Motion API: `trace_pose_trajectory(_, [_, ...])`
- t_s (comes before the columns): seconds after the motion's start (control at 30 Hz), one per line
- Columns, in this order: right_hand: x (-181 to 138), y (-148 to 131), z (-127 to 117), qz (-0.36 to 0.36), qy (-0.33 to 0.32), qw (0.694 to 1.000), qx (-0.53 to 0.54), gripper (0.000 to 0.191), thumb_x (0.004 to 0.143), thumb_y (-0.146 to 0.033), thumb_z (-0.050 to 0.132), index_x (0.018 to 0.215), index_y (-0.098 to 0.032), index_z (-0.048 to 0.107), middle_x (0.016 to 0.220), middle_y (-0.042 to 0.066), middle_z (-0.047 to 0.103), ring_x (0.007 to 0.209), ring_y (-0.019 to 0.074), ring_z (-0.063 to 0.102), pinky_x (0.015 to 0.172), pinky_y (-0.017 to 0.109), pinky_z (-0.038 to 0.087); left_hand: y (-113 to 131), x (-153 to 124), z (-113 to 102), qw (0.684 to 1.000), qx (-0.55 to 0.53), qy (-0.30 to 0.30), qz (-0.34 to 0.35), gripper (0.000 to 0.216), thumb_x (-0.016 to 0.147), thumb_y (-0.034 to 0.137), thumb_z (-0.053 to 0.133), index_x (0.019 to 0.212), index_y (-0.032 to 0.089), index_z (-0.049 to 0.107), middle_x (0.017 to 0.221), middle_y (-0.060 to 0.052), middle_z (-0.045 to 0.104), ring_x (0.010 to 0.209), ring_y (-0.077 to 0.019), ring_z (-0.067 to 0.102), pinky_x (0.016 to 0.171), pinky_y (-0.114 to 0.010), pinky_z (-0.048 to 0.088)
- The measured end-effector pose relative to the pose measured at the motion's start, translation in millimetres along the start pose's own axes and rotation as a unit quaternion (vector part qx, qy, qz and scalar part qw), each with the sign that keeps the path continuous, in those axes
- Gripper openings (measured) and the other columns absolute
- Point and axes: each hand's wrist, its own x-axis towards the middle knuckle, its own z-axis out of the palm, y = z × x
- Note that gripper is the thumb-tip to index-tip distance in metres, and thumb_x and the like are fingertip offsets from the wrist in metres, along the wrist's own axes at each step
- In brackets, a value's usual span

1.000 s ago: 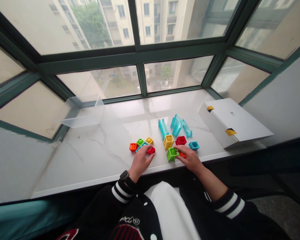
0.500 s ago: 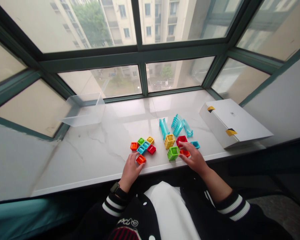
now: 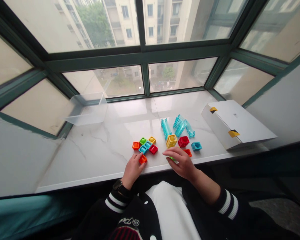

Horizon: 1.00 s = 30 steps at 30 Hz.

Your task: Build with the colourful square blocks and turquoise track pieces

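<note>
Well, the white marble windowsill [image 3: 90, 150] runs across the middle of the frame, beneath dark green window frames [image 3: 142, 56]. Toward its left end, at upper left of centre, stands a clear plastic bin [image 3: 86, 109], well apart from everything else on the sill.

At lower centre-left is the person's left hand [image 3: 132, 170], with a black smartwatch [image 3: 117, 185] on the wrist and a black striped sleeve [image 3: 113, 203] behind it. Its grip is narrow, with the fingertips [image 3: 140, 164] touching an orange square block [image 3: 143, 159], though I cannot tell whether they pinch it. Just above that block lies a tight cluster of small square toy blocks [image 3: 146, 145] in orange, green, yellow, blue and red.

At lower centre, the person's right hand [image 3: 181, 163] has its grip curled closed around a green block [image 3: 170, 158], of which only a sliver shows past the fingers [image 3: 172, 153]. Just beyond them stand a yellow cube [image 3: 171, 141] and a red cube [image 3: 183, 141]. To the right are an orange block [image 3: 187, 152], just beside the hand, and a blue cube [image 3: 196, 146]. Above these lie teal ribbed track pieces [image 3: 180, 125]. At far right rests a white cardboard box [image 3: 236, 124] with yellow-and-black tape [image 3: 233, 133] on its edge.
</note>
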Motion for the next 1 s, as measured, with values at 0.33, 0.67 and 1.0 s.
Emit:
trace_pose_trajectory(0.33, [4.2,-5.2,34.0,-0.011,-0.097,0.995,0.029,0.033,0.1,-0.017,0.061,0.13,-0.027,0.07,0.114,0.009,0.074,0.104,0.0234,0.071,0.093,0.04,0.062,3.9,-6.9,-10.6,0.993,-0.106,-0.014,-0.038,0.049,0.093,0.035,0.068,0.141,0.024,0.063,0.125,-0.009,0.07,0.116,-0.0269,0.067,0.105,-0.046,0.054])
trace_pose_trajectory(0.67, [5.6,-7.3,33.0,0.011,-0.046,0.999,-0.006,0.059,0.098,-0.029,0.07,0.153,-0.031,0.051,0.136,0.012,0.065,0.127,0.0294,0.063,0.108,0.05,0.057,62.1,6.2,-30.5,0.863,-0.489,-0.059,-0.109,0.058,0.095,0.049,0.072,0.146,0.024,0.058,0.127,-0.011,0.074,0.12,-0.0283,0.07,0.107,-0.05,0.057])
trace_pose_trajectory(1.0, [12.5,-12.1,30.0,0.026,0.026,0.999,-0.015,0.054,0.099,-0.029,0.071,0.151,-0.033,0.055,0.131,0.011,0.066,0.124,0.0299,0.065,0.107,0.049,0.058,92.5,12.0,-38.7,0.814,-0.569,-0.081,-0.087,0.051,0.095,0.048,0.074,0.138,0.025,0.063,0.137,-0.013,0.07,0.126,-0.0307,0.068,0.106,-0.049,0.058])
